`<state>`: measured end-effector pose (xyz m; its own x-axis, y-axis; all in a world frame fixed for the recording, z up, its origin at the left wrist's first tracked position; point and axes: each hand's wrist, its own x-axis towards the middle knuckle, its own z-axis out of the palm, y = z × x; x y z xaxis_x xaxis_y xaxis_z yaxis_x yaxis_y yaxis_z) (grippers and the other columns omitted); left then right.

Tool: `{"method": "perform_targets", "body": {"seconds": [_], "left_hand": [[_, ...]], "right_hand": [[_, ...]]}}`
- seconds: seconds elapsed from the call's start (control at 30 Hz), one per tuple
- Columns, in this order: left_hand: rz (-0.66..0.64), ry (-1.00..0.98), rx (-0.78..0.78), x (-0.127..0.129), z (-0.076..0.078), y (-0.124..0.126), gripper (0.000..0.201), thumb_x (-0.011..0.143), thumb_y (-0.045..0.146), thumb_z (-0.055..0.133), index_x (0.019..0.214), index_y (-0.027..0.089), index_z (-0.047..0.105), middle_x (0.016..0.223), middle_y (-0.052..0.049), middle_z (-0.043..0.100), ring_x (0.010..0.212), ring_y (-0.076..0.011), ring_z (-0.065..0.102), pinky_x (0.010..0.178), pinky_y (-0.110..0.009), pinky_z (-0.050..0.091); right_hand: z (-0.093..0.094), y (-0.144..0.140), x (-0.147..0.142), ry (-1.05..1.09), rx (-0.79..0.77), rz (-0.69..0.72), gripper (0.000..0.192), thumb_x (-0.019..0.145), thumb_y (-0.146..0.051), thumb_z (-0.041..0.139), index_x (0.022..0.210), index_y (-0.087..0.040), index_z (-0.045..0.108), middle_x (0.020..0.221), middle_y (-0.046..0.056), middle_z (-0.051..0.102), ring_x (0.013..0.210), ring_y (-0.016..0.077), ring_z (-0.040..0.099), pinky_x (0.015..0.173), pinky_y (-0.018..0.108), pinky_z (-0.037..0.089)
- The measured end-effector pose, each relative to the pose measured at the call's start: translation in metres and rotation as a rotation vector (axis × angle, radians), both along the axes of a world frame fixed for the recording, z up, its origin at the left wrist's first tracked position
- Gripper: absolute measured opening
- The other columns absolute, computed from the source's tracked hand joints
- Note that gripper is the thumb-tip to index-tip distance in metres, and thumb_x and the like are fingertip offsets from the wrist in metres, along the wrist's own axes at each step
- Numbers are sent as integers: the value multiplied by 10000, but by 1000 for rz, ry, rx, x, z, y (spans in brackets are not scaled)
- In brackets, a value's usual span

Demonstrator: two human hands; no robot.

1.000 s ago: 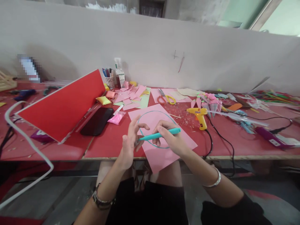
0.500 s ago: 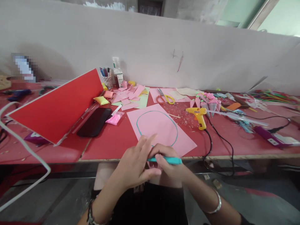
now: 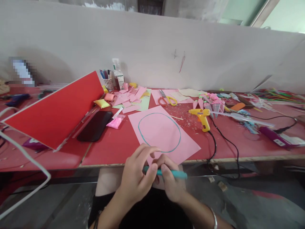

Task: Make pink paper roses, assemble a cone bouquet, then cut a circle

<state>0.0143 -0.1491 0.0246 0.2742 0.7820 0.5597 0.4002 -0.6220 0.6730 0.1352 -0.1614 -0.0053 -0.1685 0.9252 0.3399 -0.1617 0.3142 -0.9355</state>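
Note:
A teal marker (image 3: 178, 174) lies sideways between my hands, just in front of the table edge. My right hand (image 3: 173, 187) is closed round its barrel. At the marker's left end, my left hand (image 3: 135, 171) has its thumb pressed over it and its fingers curled; the tip is hidden there. Beyond the hands, a pink paper sheet (image 3: 188, 148) lies turned at an angle on the red table, its near corner reaching over the edge. On the sheet a large teal circle outline (image 3: 180, 135) shows as a closed line.
A yellow glue gun (image 3: 203, 119) with a black cord stands right of the sheet. Scissors (image 3: 170, 99) lie behind it. To the left are a black phone (image 3: 95, 126), a pink packet (image 3: 115, 121), paper scraps (image 3: 128, 98) and a propped red board (image 3: 59, 111).
Both hands have drawn back toward my body with the marker, uncovering the circle's near side. My left hand has gone from spread fingers to closing on the marker's left end.

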Motion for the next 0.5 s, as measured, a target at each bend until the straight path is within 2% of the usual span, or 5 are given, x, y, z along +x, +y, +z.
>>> {"method": "perform_targets", "body": {"seconds": [0.13, 0.23, 0.3, 0.4, 0.5], "left_hand": [[85, 87, 103, 10, 2, -8, 302, 803, 311, 360, 931, 141, 573, 778, -61, 582, 587, -132, 556, 472, -224, 444], [90, -77, 69, 11, 8, -11, 207, 784, 216, 381, 750, 159, 577, 745, -48, 590, 622, -127, 571, 506, -216, 465], [72, -227, 0, 8, 10, -12, 213, 780, 169, 389, 630, 168, 540, 723, -39, 594, 637, -121, 578, 480, -192, 458], [-63, -375, -152, 1, 11, -14, 211, 792, 190, 404, 630, 174, 539, 756, -24, 585, 488, -75, 536, 348, -158, 405], [-168, -406, -250, -3, 12, -18, 219, 796, 242, 415, 637, 182, 553, 747, -24, 563, 466, -76, 522, 331, -169, 413]], "right_hand": [[-9, -9, -7, 31, 72, -136, 343, 843, -426, 343, 594, -201, 412, 501, -23, 447, 418, 83, 396, 417, 222, 367], [-7, -10, -9, 31, 147, -244, 350, 836, -427, 357, 586, -204, 457, 500, -11, 472, 440, 99, 454, 433, 235, 394], [-3, -9, -11, 84, 160, -175, 329, 844, -397, 347, 616, -208, 489, 507, -13, 484, 417, 94, 466, 388, 217, 378], [0, -8, -14, 203, 142, 0, 300, 850, -375, 324, 648, -217, 479, 475, -32, 458, 343, 79, 422, 309, 188, 305], [0, -8, -16, 117, 88, 12, 355, 831, -445, 293, 590, -217, 419, 412, -42, 380, 310, 86, 377, 308, 209, 297]]}}
